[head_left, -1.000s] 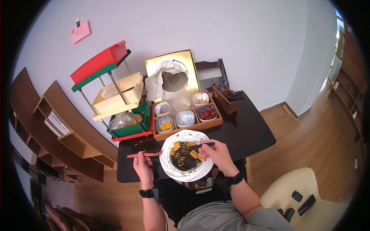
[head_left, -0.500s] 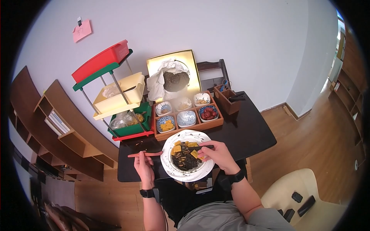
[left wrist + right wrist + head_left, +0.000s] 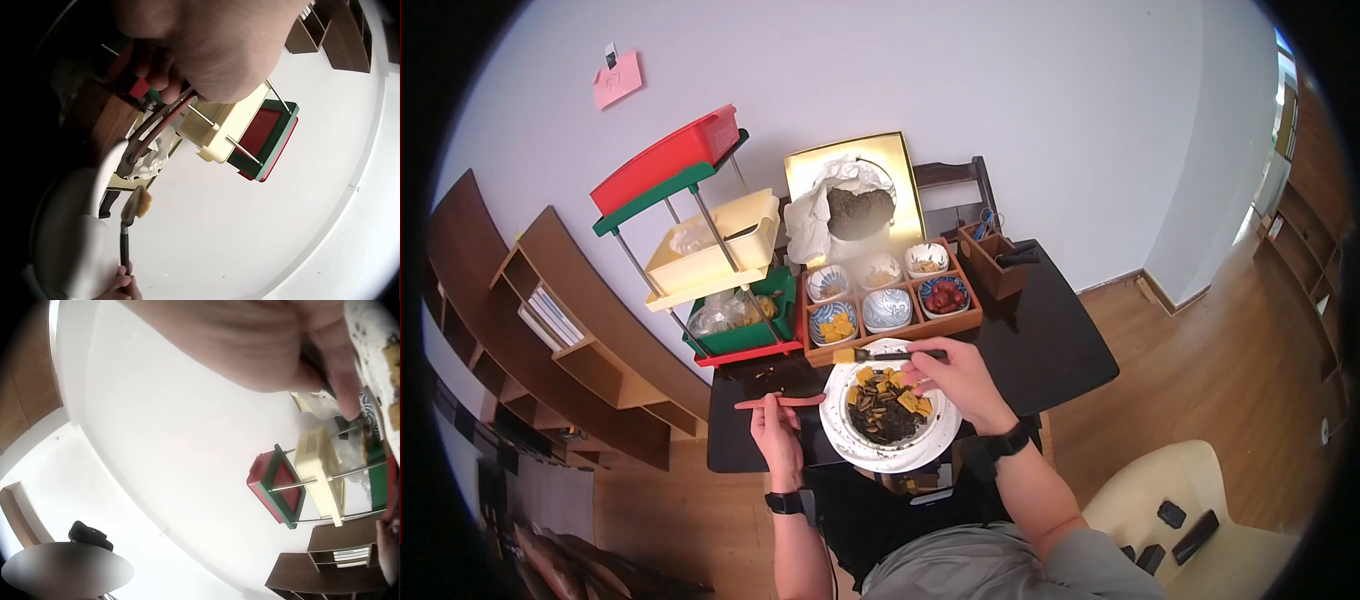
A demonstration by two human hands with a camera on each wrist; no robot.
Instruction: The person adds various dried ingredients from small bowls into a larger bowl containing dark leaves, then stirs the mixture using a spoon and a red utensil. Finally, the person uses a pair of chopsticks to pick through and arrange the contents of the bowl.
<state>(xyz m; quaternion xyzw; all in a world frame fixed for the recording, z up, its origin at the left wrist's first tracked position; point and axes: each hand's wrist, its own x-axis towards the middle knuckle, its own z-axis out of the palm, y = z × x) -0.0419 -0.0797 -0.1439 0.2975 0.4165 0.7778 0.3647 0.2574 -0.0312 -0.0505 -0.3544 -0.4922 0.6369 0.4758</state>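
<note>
My right hand [image 3: 958,382] grips a small trowel [image 3: 892,356] by its black handle, its blade over the white bowl's far left edge. A yellow chunk [image 3: 843,356] sits on the blade; the left wrist view shows the chunk [image 3: 144,202] against the metal. Below lies the white bowl [image 3: 833,425], holding dark crumbly matter, striped brown pieces and several yellow chunks. To the bowl's left, my left hand [image 3: 777,440] holds reddish tongs [image 3: 780,402] level, tips near the bowl's rim. In the left wrist view the two arms of the tongs [image 3: 150,134] meet at the tips.
Behind the bowl, a wooden compartment tray [image 3: 945,325] carries several small patterned bowls. A tiered rack [image 3: 710,280] with red, cream and green bins stands left of it. Farther back are a gold box [image 3: 905,170] and, to the right, a wooden holder [image 3: 1000,275] with scissors.
The trowel has come up out of the bowl and moved back and left, carrying a yellow chunk on its blade. My left hand keeps its hold on the tongs, nearly still.
</note>
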